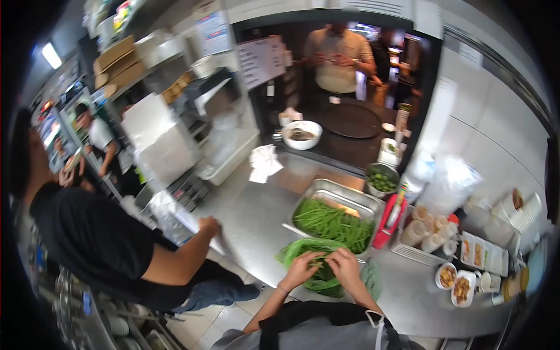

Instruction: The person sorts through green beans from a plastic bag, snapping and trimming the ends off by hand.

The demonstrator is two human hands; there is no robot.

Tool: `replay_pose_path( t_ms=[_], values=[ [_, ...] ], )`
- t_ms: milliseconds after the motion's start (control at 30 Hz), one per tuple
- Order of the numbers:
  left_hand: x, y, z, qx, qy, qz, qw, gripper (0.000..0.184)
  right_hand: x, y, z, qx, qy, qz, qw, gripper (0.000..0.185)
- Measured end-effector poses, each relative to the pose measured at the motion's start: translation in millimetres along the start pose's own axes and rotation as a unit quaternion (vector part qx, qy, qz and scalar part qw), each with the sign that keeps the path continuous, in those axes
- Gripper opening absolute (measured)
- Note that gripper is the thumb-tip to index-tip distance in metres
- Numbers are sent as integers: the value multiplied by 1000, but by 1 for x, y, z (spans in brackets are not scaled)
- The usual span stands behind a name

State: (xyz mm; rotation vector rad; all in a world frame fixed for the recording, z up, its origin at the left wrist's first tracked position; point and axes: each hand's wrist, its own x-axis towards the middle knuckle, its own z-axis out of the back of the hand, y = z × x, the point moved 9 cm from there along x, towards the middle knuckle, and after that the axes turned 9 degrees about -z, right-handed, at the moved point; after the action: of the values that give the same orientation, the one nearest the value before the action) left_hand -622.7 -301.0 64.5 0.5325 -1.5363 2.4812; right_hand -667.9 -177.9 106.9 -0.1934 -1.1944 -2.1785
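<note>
My left hand point(301, 270) and my right hand point(344, 267) are close together over a green plastic bag point(322, 286) at the counter's near edge. The fingers of both are bent and pinched around small green pieces, probably green beans, though the pieces are partly hidden. Just beyond the bag, a metal tray point(368, 201) holds a pile of long green beans point(333, 223). More green plastic lies beside my right wrist.
At left, a person in black point(93, 239) rests a hand on the counter point(233, 219). A red-handled tool point(389, 221) lies right of the tray, beside containers and bowls of food point(462, 289). Behind the tray are a green-filled pot point(380, 179) and a white bowl point(302, 135).
</note>
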Motion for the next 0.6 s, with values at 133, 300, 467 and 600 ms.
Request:
replay_pose_path(
  t_ms=[133, 300, 467, 600],
  values=[
    [3, -8, 3, 68, -48, -50, 995, 26, -6, -4, 1, 84, 17, -29, 996, 9],
    [5, -18, 8, 36, -90, -46, 994, 23, 1, -21, -10, 237, 36, -113, 964, 7],
    [2, -23, 24, 45, -139, -18, 989, 19, -11, -58, -48, 451, 94, -227, 858, 10],
    [8, -35, 36, 110, -123, -34, 986, 21, -10, -52, -47, 75, 103, -62, 990, 25]
  ],
)
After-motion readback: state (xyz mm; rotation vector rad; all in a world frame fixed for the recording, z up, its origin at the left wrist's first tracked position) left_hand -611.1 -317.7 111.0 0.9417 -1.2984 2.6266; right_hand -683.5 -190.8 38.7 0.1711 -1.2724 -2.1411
